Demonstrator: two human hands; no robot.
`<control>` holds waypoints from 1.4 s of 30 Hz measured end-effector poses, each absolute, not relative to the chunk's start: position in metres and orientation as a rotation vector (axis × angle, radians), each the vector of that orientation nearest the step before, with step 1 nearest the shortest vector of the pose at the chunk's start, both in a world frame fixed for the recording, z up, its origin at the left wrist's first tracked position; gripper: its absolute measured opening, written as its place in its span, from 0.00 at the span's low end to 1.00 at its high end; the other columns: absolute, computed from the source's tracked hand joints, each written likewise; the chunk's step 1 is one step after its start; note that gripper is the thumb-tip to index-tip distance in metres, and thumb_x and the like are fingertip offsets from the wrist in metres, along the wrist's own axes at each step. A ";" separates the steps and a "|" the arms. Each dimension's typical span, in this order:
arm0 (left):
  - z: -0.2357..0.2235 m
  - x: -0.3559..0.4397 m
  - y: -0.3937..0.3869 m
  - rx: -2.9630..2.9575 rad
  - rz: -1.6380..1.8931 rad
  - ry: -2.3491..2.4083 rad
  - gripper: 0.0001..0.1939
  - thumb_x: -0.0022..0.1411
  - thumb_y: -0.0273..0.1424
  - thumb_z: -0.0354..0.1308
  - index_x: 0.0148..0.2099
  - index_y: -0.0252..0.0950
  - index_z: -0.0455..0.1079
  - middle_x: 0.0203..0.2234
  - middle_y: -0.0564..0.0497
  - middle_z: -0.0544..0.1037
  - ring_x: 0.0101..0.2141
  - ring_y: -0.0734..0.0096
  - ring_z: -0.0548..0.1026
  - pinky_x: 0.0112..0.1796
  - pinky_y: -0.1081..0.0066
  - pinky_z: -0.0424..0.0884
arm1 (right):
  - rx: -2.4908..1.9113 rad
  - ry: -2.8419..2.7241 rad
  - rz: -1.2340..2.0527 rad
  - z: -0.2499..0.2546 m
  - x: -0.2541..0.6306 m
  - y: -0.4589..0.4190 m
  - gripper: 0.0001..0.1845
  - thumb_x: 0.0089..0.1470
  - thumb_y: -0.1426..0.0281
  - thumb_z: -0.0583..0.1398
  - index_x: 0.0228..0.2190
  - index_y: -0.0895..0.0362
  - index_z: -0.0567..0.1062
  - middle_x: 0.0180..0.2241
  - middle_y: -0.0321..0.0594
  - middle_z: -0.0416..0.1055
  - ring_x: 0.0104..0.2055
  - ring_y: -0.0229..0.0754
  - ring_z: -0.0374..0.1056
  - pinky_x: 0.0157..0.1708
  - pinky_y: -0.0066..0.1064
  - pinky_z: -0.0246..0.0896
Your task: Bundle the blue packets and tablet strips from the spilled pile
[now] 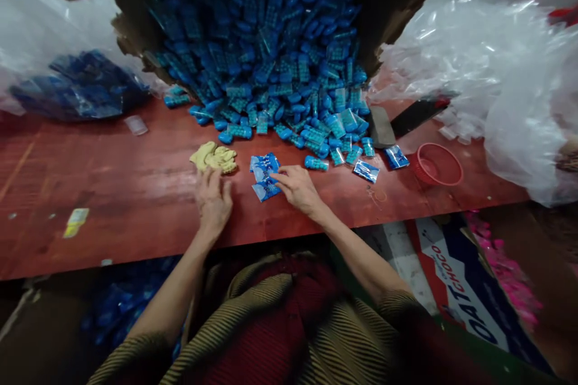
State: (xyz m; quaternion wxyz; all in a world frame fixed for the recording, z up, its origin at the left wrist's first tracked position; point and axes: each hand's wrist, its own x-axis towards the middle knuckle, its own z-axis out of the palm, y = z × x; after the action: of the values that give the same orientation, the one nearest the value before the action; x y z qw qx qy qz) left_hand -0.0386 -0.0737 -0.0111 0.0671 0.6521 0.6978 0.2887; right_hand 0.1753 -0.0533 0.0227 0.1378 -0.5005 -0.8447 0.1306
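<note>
My left hand (214, 203) hovers at or rests on the red table just in front of a crumpled pale yellow glove-like bundle (213, 157). Its fingers are apart, and nothing shows in them. To the right, a few small flat blue printed packets (265, 163) lie overlapping on the tabletop. The fingers of my right hand (300, 190) are closed on the right edge of these blue packets. Behind both hands, a big heap of small clear bottles with blue caps and teal contents (280, 93) spills from a dark, torn-edged carton.
Two more blue packets (366, 171) and a red plastic basket (437, 165) are at the right. Clear plastic bags (510, 84) crowd the far right. A bag of blue items (85, 87) and a small clear cup (136, 125) sit left. The red table (149, 204) ends before my body.
</note>
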 end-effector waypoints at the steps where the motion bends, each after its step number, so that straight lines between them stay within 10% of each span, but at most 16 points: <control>1: -0.012 -0.027 -0.082 2.022 0.796 2.093 0.25 0.63 0.37 0.43 0.58 0.30 0.62 0.58 0.35 0.62 0.61 0.49 0.52 0.58 0.49 0.49 | -1.465 -2.480 0.341 0.019 0.179 -0.060 0.17 0.60 0.67 0.53 0.50 0.54 0.71 0.52 0.47 0.67 0.52 0.48 0.60 0.50 0.43 0.54; 8: -0.026 0.011 -0.108 2.261 0.254 1.921 0.25 0.62 0.39 0.47 0.60 0.39 0.61 0.61 0.36 0.57 0.61 0.40 0.51 0.53 0.38 0.49 | -1.656 -2.487 0.210 -0.018 0.156 -0.115 0.29 0.60 0.59 0.50 0.57 0.63 0.61 0.61 0.57 0.52 0.63 0.60 0.44 0.56 0.60 0.39; 20: -0.028 0.003 -0.104 2.279 0.390 1.893 0.23 0.63 0.39 0.46 0.57 0.38 0.66 0.59 0.37 0.61 0.61 0.44 0.53 0.55 0.42 0.50 | -1.721 -2.268 0.191 -0.013 0.161 -0.092 0.14 0.61 0.65 0.51 0.42 0.50 0.75 0.44 0.43 0.70 0.44 0.46 0.59 0.41 0.37 0.50; 42: -0.018 0.004 -0.120 1.975 0.980 1.847 0.20 0.61 0.33 0.49 0.55 0.33 0.64 0.49 0.38 0.71 0.50 0.57 0.69 0.49 0.59 0.65 | -1.698 -2.325 0.234 -0.007 0.158 -0.077 0.12 0.59 0.63 0.54 0.39 0.57 0.73 0.42 0.45 0.70 0.43 0.48 0.60 0.39 0.36 0.50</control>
State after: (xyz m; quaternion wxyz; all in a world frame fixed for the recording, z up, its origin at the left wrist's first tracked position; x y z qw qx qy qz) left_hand 0.0036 -0.1196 -0.0178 0.1324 0.6806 0.6366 0.3376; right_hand 0.1582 -0.0774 -0.0071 0.1260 -0.5831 -0.7985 0.0805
